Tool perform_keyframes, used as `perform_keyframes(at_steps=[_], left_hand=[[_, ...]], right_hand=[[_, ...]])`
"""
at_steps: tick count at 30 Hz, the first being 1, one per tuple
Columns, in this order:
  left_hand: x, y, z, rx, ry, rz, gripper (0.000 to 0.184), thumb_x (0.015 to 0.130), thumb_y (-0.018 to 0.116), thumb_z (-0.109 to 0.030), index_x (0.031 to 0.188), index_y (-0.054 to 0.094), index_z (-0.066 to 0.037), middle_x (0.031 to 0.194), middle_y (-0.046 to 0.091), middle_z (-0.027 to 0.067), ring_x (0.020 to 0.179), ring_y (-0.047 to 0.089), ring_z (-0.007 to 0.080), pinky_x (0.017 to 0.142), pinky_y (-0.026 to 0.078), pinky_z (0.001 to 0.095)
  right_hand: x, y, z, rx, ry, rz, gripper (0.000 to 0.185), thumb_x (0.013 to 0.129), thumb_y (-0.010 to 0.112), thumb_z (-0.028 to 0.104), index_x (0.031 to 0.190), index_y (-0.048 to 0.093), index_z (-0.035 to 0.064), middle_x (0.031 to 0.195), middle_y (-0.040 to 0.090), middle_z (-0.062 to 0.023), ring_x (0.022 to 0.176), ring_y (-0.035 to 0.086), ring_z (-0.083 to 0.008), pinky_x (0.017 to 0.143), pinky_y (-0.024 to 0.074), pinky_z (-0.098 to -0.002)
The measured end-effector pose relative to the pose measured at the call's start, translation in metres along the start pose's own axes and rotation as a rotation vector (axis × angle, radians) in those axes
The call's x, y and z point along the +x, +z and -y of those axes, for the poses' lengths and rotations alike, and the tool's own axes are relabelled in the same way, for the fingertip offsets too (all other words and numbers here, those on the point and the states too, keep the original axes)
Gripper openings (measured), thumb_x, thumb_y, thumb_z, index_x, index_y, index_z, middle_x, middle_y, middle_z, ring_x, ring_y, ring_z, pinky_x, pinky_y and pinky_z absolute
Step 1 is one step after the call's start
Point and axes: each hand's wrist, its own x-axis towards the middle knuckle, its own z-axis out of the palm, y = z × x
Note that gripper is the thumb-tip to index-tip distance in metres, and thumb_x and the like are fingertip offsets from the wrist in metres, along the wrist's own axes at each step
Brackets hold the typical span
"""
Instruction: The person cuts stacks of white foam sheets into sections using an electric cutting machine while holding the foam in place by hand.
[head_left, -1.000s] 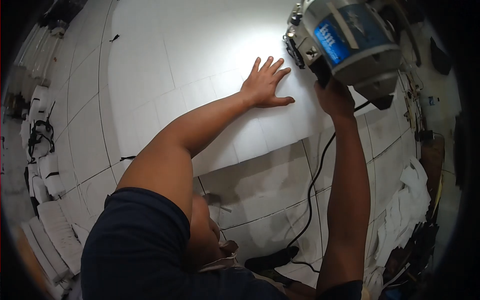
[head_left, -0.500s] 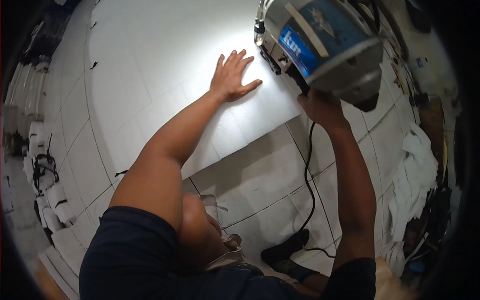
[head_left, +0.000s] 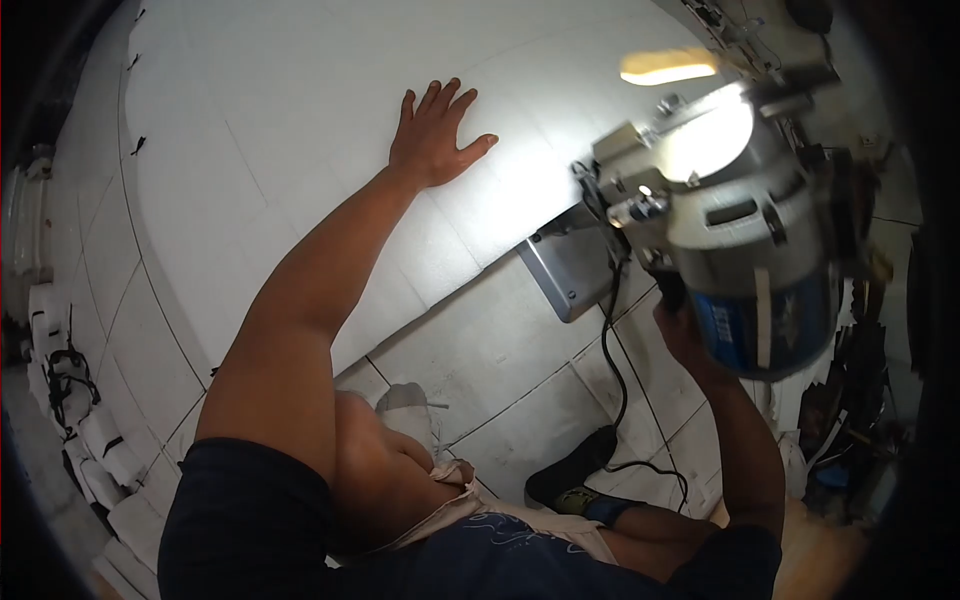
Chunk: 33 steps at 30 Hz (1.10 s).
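My left hand (head_left: 433, 138) lies flat with fingers spread on a large white sheet stack (head_left: 330, 110) with faint lines on it. My right hand (head_left: 686, 325) is wrapped round the handle of a large grey and blue electric cutting machine (head_left: 750, 225), at the sheet's right edge. The machine's lamp lights the sheet. Its flat metal base plate (head_left: 567, 270) shows beside the sheet's front edge, over the tiles. A black cord (head_left: 612, 370) hangs from the machine down to the floor.
A tiled floor (head_left: 510, 360) runs round the sheet. Tied white bundles (head_left: 105, 445) with black straps lie at the left. Scraps and dark pieces (head_left: 850, 400) are heaped at the right. My foot in a dark sock (head_left: 575, 468) is near the cord.
The machine has swung round and come down toward the sheet's front right edge, and its base plate has come into view. My right hand moved down with it. My left hand stays spread on the sheet.
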Motion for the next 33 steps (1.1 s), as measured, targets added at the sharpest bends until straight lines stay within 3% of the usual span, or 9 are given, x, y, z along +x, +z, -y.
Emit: perform_keyframes(at_steps=[4, 5, 11, 13, 14, 24, 28, 31, 33], left_hand=[[0.0, -0.001, -0.003, 0.023, 0.003, -0.009, 0.078, 0.091, 0.051, -0.062, 0.15, 0.037, -0.012, 0.158, 0.029, 0.0145, 0.149, 0.02, 0.0323, 0.121, 0.008, 0.0543], [0.001, -0.001, -0.003, 0.031, 0.006, -0.006, 0.08, 0.091, 0.05, -0.063, 0.15, 0.037, -0.012, 0.159, 0.029, 0.0136, 0.149, 0.019, 0.0316, 0.121, 0.008, 0.0543], [0.004, -0.002, -0.003, 0.06, 0.07, -0.012, 0.077, 0.092, 0.052, -0.06, 0.149, 0.038, -0.01, 0.158, 0.03, 0.0164, 0.148, 0.022, 0.0347, 0.12, 0.01, 0.0558], [0.004, -0.003, -0.003, 0.066, 0.096, -0.015, 0.076, 0.093, 0.053, -0.058, 0.149, 0.038, -0.01, 0.158, 0.03, 0.0173, 0.148, 0.023, 0.0353, 0.12, 0.01, 0.0556], [0.004, -0.004, -0.002, 0.06, 0.088, -0.018, 0.075, 0.093, 0.054, -0.056, 0.149, 0.038, -0.009, 0.158, 0.03, 0.0178, 0.148, 0.023, 0.0357, 0.12, 0.01, 0.0555], [0.004, -0.02, -0.015, 0.117, 0.061, 0.044, 0.074, 0.095, 0.053, -0.052, 0.15, 0.034, -0.007, 0.157, 0.029, 0.0207, 0.147, 0.023, 0.0401, 0.119, 0.014, 0.0549], [0.028, -0.036, -0.013, 0.166, 0.086, 0.137, 0.075, 0.093, 0.055, -0.053, 0.15, 0.035, -0.007, 0.157, 0.029, 0.0213, 0.146, 0.023, 0.0415, 0.119, 0.018, 0.0546], [0.049, -0.075, -0.027, 0.481, 0.069, 0.447, 0.079, 0.09, 0.059, -0.055, 0.149, 0.037, -0.007, 0.156, 0.032, 0.022, 0.144, 0.027, 0.0431, 0.117, 0.024, 0.0543], [0.053, -0.105, -0.045, 0.49, 0.124, 0.396, 0.075, 0.092, 0.058, -0.052, 0.147, 0.04, -0.006, 0.153, 0.036, 0.0225, 0.142, 0.031, 0.0412, 0.117, 0.027, 0.0495]], right_hand=[[-0.012, -0.02, -0.008, 0.466, 0.277, 0.22, 0.02, 0.1, 0.049, 0.027, 0.113, 0.056, 0.0149, 0.111, 0.059, -0.0191, 0.106, 0.058, -0.0342, 0.09, 0.0491, -0.0483], [-0.035, -0.005, -0.007, 0.129, 0.087, 0.193, 0.02, 0.099, 0.051, 0.028, 0.113, 0.058, 0.0163, 0.11, 0.06, -0.0194, 0.105, 0.059, -0.0347, 0.094, 0.0483, -0.0484], [-0.045, 0.047, -0.008, -0.003, 0.196, 0.093, 0.03, 0.098, 0.052, 0.035, 0.12, 0.061, 0.0183, 0.107, 0.061, -0.0182, 0.107, 0.059, -0.0339, 0.096, 0.0475, -0.0482], [-0.027, 0.046, -0.028, -0.056, 0.164, -0.077, 0.032, 0.093, 0.06, 0.035, 0.112, 0.065, 0.0097, 0.099, 0.06, -0.0116, 0.092, 0.062, -0.0278, 0.08, 0.0515, -0.0436], [-0.017, 0.045, -0.031, 0.512, 0.49, 0.053, 0.027, 0.091, 0.061, 0.031, 0.101, 0.067, 0.0072, 0.094, 0.063, -0.0147, 0.087, 0.064, -0.0293, 0.08, 0.0523, -0.0453], [-0.004, 0.079, -0.048, 1.009, 0.661, -0.23, 0.045, 0.085, 0.073, 0.03, 0.122, 0.06, 0.0081, 0.115, 0.062, -0.0158, 0.104, 0.064, -0.0319, 0.089, 0.0518, -0.045], [0.001, 0.049, -0.083, 1.286, 0.447, 0.187, 0.044, 0.099, 0.054, 0.04, 0.133, 0.053, 0.0132, 0.133, 0.056, -0.0115, 0.118, 0.06, -0.0268, 0.099, 0.0508, -0.0399], [0.0, 0.094, -0.067, 1.332, 0.264, -0.336, 0.047, 0.105, 0.037, 0.04, 0.144, 0.039, 0.0141, 0.142, 0.046, -0.0087, 0.128, 0.052, -0.0214, 0.109, 0.0461, -0.0356], [0.001, 0.098, -0.077, 1.184, 0.192, -0.216, 0.047, 0.106, 0.034, 0.038, 0.146, 0.034, 0.0134, 0.145, 0.043, -0.0084, 0.131, 0.048, -0.0203, 0.112, 0.0435, -0.0345]])
